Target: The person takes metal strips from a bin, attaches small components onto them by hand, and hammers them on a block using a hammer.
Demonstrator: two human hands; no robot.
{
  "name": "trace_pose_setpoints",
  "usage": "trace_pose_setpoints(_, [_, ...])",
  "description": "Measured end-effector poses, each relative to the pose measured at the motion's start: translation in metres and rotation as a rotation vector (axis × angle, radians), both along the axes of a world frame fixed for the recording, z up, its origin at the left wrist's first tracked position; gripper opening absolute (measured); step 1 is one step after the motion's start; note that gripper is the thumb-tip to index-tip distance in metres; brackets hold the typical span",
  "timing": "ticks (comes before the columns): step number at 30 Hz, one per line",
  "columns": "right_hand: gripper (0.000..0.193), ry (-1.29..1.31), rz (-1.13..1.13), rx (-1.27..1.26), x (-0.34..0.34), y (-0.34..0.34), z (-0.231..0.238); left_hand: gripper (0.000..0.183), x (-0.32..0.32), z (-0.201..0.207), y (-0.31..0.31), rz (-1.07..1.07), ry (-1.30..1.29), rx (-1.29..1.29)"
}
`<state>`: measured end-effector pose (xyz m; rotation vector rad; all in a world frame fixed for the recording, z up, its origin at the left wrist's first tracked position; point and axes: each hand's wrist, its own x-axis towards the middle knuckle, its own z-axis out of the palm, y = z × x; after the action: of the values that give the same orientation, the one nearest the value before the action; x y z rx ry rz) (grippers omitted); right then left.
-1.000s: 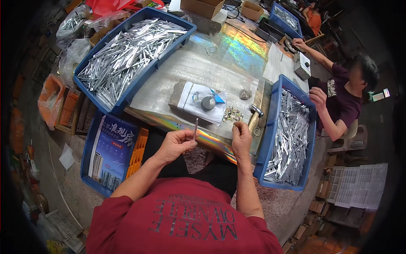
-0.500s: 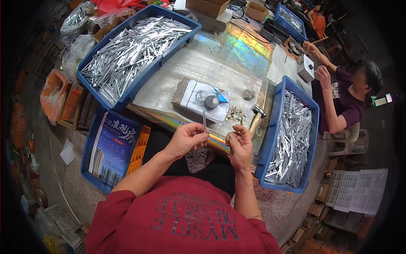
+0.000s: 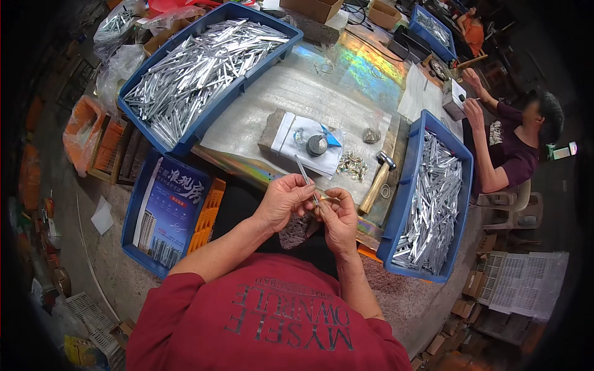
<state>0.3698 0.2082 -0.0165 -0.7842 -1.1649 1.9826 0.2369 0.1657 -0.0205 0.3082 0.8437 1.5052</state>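
My left hand (image 3: 286, 201) pinches a thin silver metal strip (image 3: 302, 169), tilted with its upper end toward the block. At the strip's lower end, my right hand (image 3: 340, 217) has its thumb and fingertips pressed together; whatever is between them is too small to make out. Beyond my hands sits a block wrapped in white paper (image 3: 289, 137), with a dark round metal piece (image 3: 317, 145) on top. Small brass-coloured parts (image 3: 351, 167) lie in a pile beside it. A hammer (image 3: 374, 190) with a wooden handle rests to the right of the pile.
Blue bins of metal strips stand at the far left (image 3: 179, 145) and right (image 3: 387, 247). A lower blue tray (image 3: 128, 238) holds a printed sheet and an orange crate (image 3: 207, 213). A co-worker (image 3: 516, 145) sits at the right. A small bag (image 3: 371, 135) lies near the hammer.
My right hand has moved left to meet the lower end of the strip, its fingers closing there. The strip has tilted, its lower end swinging right. The view has shifted slightly.
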Motion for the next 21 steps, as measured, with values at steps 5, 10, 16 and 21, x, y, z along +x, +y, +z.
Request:
trace_pose_setpoints(5, [0.025,-0.005,0.002,0.008,0.0004,-0.0009,-0.0022,0.008,0.0008,-0.0016,-0.0003,0.003,-0.030,-0.006])
trace_pose_setpoints(10, [0.025,0.020,0.018,-0.014,0.0001,-0.0011,-0.0013,0.009,0.0016,-0.0050,-0.0008,0.009,-0.016,0.018])
trace_pose_setpoints(16, [0.026,0.027,-0.044,0.010,-0.0019,-0.0035,-0.0020,0.010,0.0054,-0.0033,-0.0029,0.059,0.105,0.066])
trace_pose_setpoints(21, [0.025,-0.001,-0.093,0.036,-0.0051,-0.0087,-0.0039,0.010,0.0074,0.0005,-0.0043,0.090,0.225,0.085])
